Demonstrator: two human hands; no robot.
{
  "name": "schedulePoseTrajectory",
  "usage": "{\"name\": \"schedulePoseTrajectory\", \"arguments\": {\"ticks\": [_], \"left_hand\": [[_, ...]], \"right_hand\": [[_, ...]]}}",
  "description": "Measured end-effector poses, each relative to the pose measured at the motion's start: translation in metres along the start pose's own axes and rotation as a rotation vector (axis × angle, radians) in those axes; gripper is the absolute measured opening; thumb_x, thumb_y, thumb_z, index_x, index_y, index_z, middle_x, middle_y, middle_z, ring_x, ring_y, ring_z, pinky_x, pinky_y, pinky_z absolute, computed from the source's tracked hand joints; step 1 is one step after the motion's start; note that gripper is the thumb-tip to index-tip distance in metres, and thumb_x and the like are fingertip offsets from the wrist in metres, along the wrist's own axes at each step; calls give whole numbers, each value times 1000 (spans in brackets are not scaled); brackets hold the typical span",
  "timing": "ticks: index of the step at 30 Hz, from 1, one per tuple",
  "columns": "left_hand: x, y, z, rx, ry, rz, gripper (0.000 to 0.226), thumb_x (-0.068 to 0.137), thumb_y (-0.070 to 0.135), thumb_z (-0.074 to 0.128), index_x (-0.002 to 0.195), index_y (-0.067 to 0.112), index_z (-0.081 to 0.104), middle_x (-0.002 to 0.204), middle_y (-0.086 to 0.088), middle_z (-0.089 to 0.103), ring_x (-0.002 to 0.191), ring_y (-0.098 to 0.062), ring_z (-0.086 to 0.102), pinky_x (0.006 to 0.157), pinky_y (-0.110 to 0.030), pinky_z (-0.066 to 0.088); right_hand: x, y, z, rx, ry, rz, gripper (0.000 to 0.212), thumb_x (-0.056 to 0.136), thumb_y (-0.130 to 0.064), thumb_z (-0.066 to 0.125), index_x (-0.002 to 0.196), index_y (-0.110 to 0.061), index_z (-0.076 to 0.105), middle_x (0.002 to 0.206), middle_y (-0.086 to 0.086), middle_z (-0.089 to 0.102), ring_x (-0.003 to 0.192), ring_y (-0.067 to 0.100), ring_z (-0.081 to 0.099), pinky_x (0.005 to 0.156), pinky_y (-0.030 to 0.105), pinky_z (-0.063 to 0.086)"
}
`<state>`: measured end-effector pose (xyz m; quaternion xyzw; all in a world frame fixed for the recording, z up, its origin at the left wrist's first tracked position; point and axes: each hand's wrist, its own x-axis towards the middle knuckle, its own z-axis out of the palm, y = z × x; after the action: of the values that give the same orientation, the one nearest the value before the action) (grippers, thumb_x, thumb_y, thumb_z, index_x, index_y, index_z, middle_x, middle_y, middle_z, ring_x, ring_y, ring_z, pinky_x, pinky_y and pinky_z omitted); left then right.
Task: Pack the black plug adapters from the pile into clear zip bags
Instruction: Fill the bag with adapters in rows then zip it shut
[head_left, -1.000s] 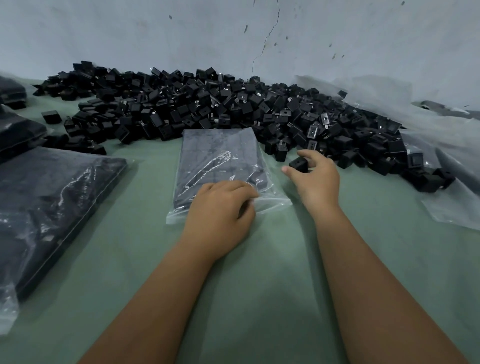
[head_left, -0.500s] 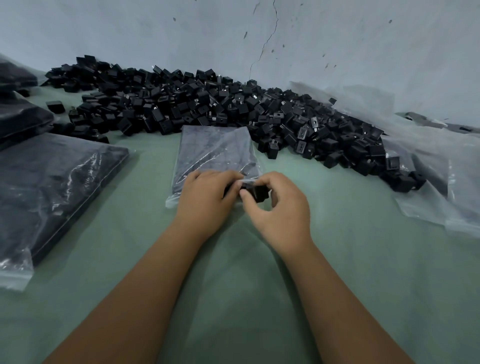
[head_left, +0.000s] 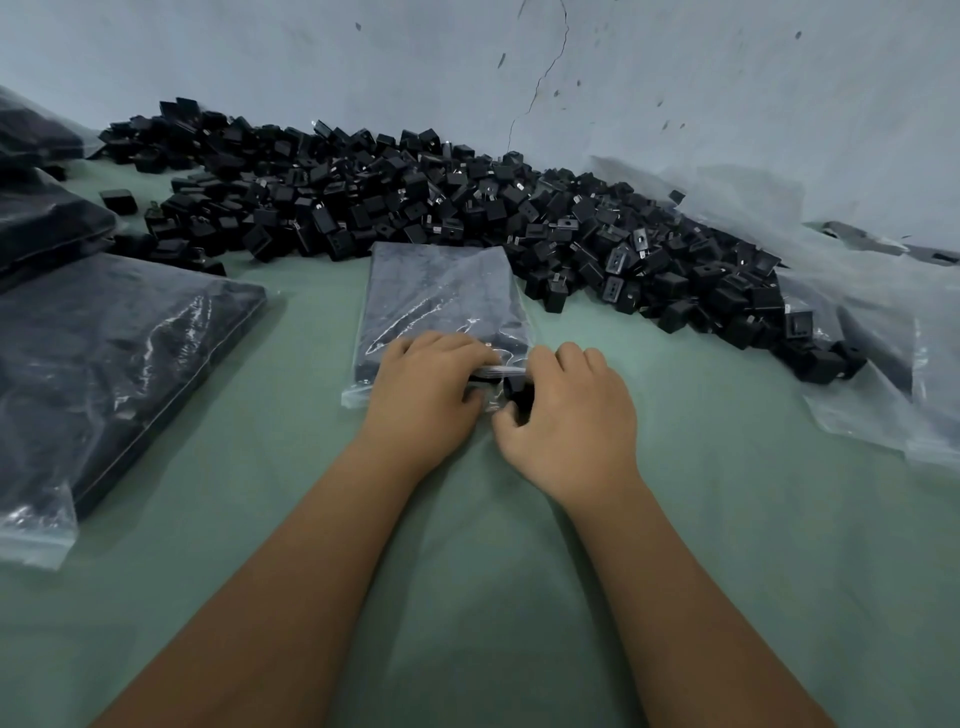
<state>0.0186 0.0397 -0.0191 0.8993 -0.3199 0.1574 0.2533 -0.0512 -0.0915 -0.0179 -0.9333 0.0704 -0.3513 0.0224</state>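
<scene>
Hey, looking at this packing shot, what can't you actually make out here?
- Head view: the adapter at the zip bag mouth is mostly covered by the right hand; how far in it is, unclear.
- Left hand fingertips hide the bag's opening.
- Packed count: glare and film blur the contents.
- Filled bags on the left are cut off by the frame edge.

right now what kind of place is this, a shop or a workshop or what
Likely a small packing workshop, not a shop: a loose pile of black plug adapters heaped against a cracked wall, filled zip bags laid alongside, all on a plain green-covered table.

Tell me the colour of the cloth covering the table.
Muted green table cloth, clearest in the head view.
</scene>
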Motion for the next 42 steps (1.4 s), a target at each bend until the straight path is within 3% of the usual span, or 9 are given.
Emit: {"name": "schedulePoseTrajectory", "arguments": {"ticks": [3,6,12,20,24,31,34,38,42], "left_hand": [[0,0,0,-24,3,3,40,82,16,62,118,33,66,121,17,62,119,-12,49,98,-29,22],[-1,-1,0,-39,-5,12,41,82,14,63,118,35,66,123,18,61,120,-11,48,96,-26,20],[0,0,-2,-61,-41,29,40,86,14,63,117,38,68,127,18,60,122,-11,48,99,-30,22],[-1,-1,-3,-27,-55,47,36,91,18,62,119,40,68,132,16,59,125,-10,48,101,-30,24],[-1,0,-2,-8,-44,56,27,96,29,57,119,40,68,134,16,59,125,-10,48,101,-31,25],[-2,2,-2,-4,-27,72,26,96,28,59,117,37,70,130,11,63,122,-14,51,100,-34,29],[-1,3,-3,-9,-17,79,25,95,27,60,116,35,71,126,10,65,119,-16,54,97,-36,32],[-2,4,-3,-21,12,95,24,95,26,62,115,32,72,120,10,68,114,-16,57,96,-38,36],[-2,5,-2,1,24,72,30,93,22,62,122,27,68,127,9,64,121,-17,54,100,-34,31]], "right_hand": [[1,7,1,75,-61,36,18,70,-23,65,79,-12,54,81,5,48,78,25,46,63,33,34],[3,11,3,153,-29,94,26,71,-24,72,81,-15,50,86,3,49,81,24,45,65,35,40],[6,22,11,165,-144,291,34,79,-43,70,91,-23,45,89,-5,50,84,18,48,65,31,37],[8,27,14,260,-192,388,25,82,-39,68,87,-28,46,84,-10,46,75,14,49,52,27,29],[12,27,18,233,-220,414,25,82,-40,66,92,-26,47,85,-8,47,79,17,49,54,29,30],[13,27,21,216,-234,406,32,84,-43,62,109,-25,55,91,-6,45,86,19,47,63,30,34],[14,27,17,335,-200,311,39,85,-29,64,123,-29,56,103,-4,52,97,18,49,76,33,43],[12,23,15,345,-180,194,30,90,-10,52,113,-24,65,108,-5,63,97,22,52,83,38,43],[13,24,16,384,-170,237,31,87,-12,54,115,-22,62,108,-5,64,101,22,52,85,39,44]]}}
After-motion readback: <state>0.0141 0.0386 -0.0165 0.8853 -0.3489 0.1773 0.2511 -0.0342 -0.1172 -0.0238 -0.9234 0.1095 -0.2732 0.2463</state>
